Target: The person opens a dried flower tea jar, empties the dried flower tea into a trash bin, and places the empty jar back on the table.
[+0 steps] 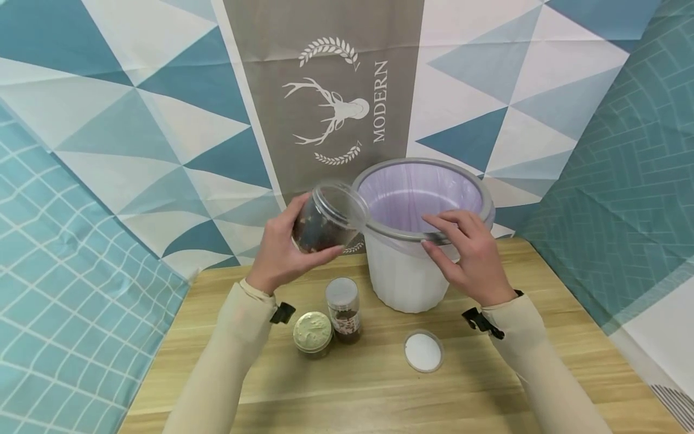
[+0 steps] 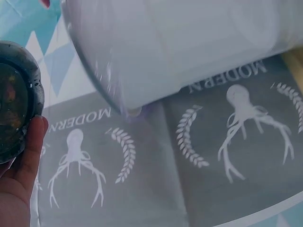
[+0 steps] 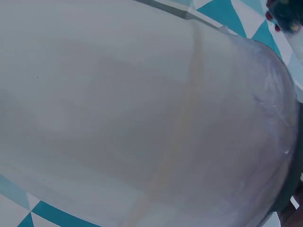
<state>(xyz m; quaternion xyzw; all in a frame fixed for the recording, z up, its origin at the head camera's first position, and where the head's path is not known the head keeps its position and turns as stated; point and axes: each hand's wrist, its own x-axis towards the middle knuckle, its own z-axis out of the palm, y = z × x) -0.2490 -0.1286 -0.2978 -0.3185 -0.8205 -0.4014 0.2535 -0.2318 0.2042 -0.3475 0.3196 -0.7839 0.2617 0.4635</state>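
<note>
My left hand (image 1: 282, 250) grips a clear jar (image 1: 320, 226) of dark contents, tilted with its mouth toward the bin. In the left wrist view the jar (image 2: 12, 104) shows brownish and orange bits in a dark mass. The white bin (image 1: 403, 271) has a grey rim and a pale purple liner (image 1: 434, 187). Over the near right part of that rim is my right hand (image 1: 472, 253), thumb and fingers bent with a gap between them and nothing held. The bin wall (image 3: 118, 104) fills most of the right wrist view.
On the wooden table (image 1: 358, 398) a small jar with a yellow-green top (image 1: 313, 331) stands beside a clear jar of dark grains (image 1: 345, 313). A round white lid (image 1: 423, 351) lies in front of the bin. Patterned cloth (image 1: 320, 24) hangs behind.
</note>
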